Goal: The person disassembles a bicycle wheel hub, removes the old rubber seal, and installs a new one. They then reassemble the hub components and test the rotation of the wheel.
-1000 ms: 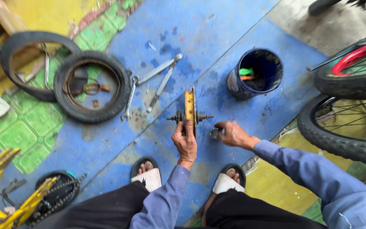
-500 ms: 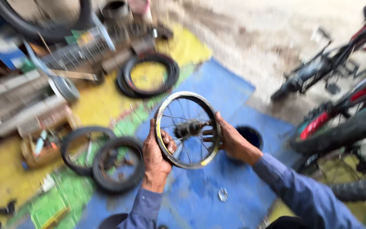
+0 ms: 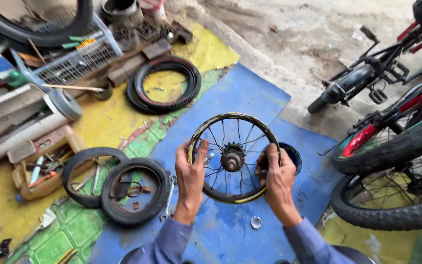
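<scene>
**Bare spoked rim held up in both hands over the blue mat**

Left hand (image 3: 190,176) closed on the small bicycle wheel rim (image 3: 234,157) at about 9 o'clock, thumb hooked over the edge, fingers wrapped behind. Right hand (image 3: 277,180) closed on the same rim at about 3 to 4 o'clock, fingers curled through the spokes. Neither hand open; both gripping firmly. Wheel held upright, facing the camera, lifted clear of the floor, hub with sprocket (image 3: 232,159) at centre.

Judging by what shows: rim stripped of tyre and tube, hub and sprocket seated, spokes in place. No tyre on the rim yet, and nothing shows it going back to a bicycle.

Directly below the wheel, at 6 o'clock, a small metal ring (image 3: 256,222) lying on the blue mat (image 3: 250,102). Behind the rim at 3 o'clock, a dark bucket (image 3: 293,155), partly hidden. At 9 o'clock, two small tyres (image 3: 118,188) overlapping on the floor, with a spanner (image 3: 167,198) just beside them. Further out at 11 o'clock, another pair of tyres (image 3: 164,85) on the yellow part of the mat, and a wire basket (image 3: 74,61) beyond. At 3 o'clock, well apart, parked bicycles (image 3: 391,146) with knobbly tyres. At 9 o'clock far out, a wooden tray of tools (image 3: 45,164).
</scene>
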